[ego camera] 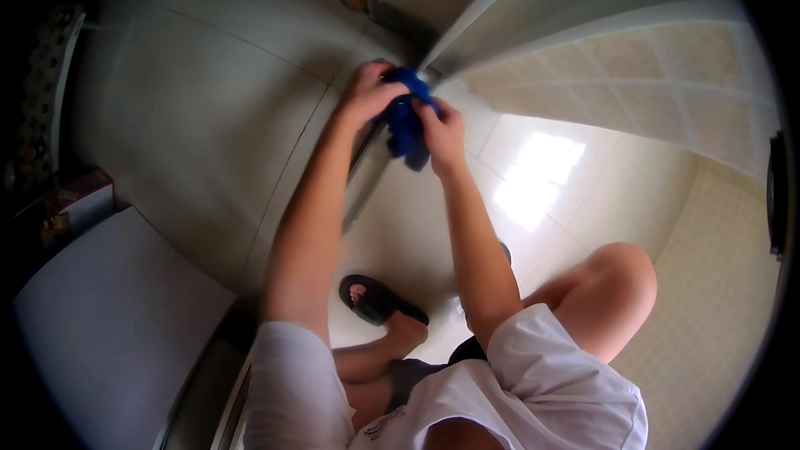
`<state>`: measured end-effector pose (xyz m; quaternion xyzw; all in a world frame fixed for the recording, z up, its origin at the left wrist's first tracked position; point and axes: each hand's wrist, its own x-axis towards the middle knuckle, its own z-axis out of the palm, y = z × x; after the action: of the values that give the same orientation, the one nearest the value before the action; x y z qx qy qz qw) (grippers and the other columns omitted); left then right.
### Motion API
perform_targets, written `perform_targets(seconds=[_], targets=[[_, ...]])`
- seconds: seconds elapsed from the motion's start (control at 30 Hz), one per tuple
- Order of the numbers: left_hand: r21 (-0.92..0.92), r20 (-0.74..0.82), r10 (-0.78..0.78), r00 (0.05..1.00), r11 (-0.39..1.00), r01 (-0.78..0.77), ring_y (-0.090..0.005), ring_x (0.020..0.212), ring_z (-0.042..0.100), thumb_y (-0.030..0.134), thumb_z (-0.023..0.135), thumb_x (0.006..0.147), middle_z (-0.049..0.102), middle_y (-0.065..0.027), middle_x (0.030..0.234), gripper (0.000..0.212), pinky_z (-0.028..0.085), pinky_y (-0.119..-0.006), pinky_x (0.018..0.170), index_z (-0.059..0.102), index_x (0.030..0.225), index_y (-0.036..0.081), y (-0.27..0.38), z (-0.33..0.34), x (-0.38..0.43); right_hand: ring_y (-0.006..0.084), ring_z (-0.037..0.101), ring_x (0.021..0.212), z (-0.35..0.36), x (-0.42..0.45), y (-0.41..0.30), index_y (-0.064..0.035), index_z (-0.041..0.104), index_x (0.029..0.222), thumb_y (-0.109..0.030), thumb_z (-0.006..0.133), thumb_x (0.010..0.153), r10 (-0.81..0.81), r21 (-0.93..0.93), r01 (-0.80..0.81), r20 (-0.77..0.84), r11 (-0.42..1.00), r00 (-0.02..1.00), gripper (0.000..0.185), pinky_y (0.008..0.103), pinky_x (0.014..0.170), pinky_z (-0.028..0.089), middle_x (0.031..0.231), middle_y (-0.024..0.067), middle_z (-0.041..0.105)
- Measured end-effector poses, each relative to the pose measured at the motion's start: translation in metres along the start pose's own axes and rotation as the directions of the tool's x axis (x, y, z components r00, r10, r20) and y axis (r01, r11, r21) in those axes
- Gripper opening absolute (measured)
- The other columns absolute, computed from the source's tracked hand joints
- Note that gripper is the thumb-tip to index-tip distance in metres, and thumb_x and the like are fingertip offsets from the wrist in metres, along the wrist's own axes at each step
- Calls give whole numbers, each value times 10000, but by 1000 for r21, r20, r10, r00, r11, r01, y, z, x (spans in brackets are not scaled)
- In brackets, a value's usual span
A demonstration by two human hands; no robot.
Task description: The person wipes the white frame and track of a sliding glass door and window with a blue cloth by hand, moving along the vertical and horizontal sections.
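Both my arms reach forward over the floor, and a crumpled blue cloth (pixel 407 128) is bunched between my hands. My left hand (pixel 370 94) grips its upper left part, with the thumb laid across the top. On the other side my right hand (pixel 442 131) pinches the cloth between thumb and fingers. A loose fold hangs down toward me. Beneath the cloth runs a metal door track (pixel 369 190) set in the floor. Slight blur hides the exact finger positions and some of the folds.
A pale door panel or frame (pixel 487 6) rises just beyond my hands. Tiled wall (pixel 600 69) stands on the right, above sunlit floor tiles (pixel 537 175). At lower left are a white flat-topped surface (pixel 125 325) and a box (pixel 84 197). My foot wears a black slipper (pixel 381 303).
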<state>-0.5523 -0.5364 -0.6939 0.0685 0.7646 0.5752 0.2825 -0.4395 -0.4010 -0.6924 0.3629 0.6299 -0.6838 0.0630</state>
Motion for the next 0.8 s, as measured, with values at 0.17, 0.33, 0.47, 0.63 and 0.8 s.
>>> perform_targets(seconds=[0.17,0.33,0.47,0.63,0.8], targets=[[-283,389,-169,906,913,292,-197,951,685,123,721,792,726,-86,1042,355,534,-320,885,705,1124,0,61,-65,-6,85,647,747,-8,-8,-42,-11,720,1003,-380,701,999,45,361,-197,390,912,920,369,236,703,524,873,15,713],[-335,350,-184,919,891,306,-203,959,696,198,758,834,732,-99,1042,354,550,-335,890,708,1119,-5,92,-88,-37,104,647,799,10,-29,-79,-34,627,1208,-341,706,1003,-100,238,31,283,971,954,378,243,736,515,899,44,710],[-301,340,-161,926,915,269,-181,1009,682,228,744,872,723,-95,1099,379,542,-316,909,690,1175,7,133,-83,-59,156,647,930,4,-44,-77,-69,446,1453,-326,707,998,-297,176,269,161,947,941,584,280,806,518,1120,115,675],[-378,339,-40,940,909,175,-174,1050,659,352,692,956,695,-76,1153,412,530,-334,941,669,1203,24,189,-40,-100,157,639,1008,-3,-97,-88,-8,486,1416,-227,684,1003,-356,350,320,41,880,933,508,304,897,517,1205,101,640],[672,96,658,747,511,-536,-275,1115,622,242,760,889,627,-119,1229,436,516,-377,920,656,1264,46,262,-20,-135,165,653,1005,-6,-145,-142,8,573,1279,-150,651,1017,-307,495,558,-499,666,810,315,298,895,535,1157,88,682]])
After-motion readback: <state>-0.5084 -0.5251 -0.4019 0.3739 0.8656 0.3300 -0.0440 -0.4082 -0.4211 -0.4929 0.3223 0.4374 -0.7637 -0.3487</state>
